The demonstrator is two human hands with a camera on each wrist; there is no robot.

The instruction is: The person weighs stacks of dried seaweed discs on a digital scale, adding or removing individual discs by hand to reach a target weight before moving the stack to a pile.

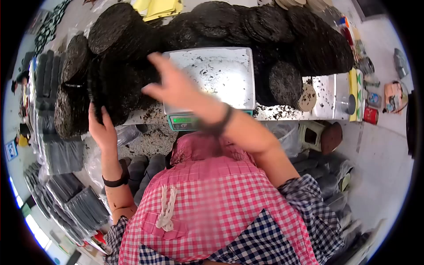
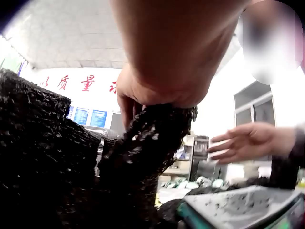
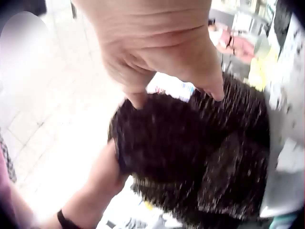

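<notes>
My left hand (image 1: 104,129) grips the near edge of a thick stack of dark dried seaweed rounds (image 1: 98,84) at the left of the table. In the left wrist view its fingers bend over the top of the seaweed stack (image 2: 152,138), their tips partly hidden. My right hand (image 1: 179,86) is in the air between that stack and the scale, thumb and fingers spread with nothing held. From the right wrist, the hand (image 3: 157,52) appears just over the seaweed (image 3: 162,138). Black flakes dot the steel pan of the scale (image 1: 216,95), whose green display is lit.
More seaweed rounds (image 1: 216,20) line the table's back and right side. Yellow packets (image 1: 161,8) lie behind them. Bagged dark bundles (image 1: 59,150) are stacked on the left. A clear cup (image 1: 345,104) and a red can (image 1: 370,115) are at the right.
</notes>
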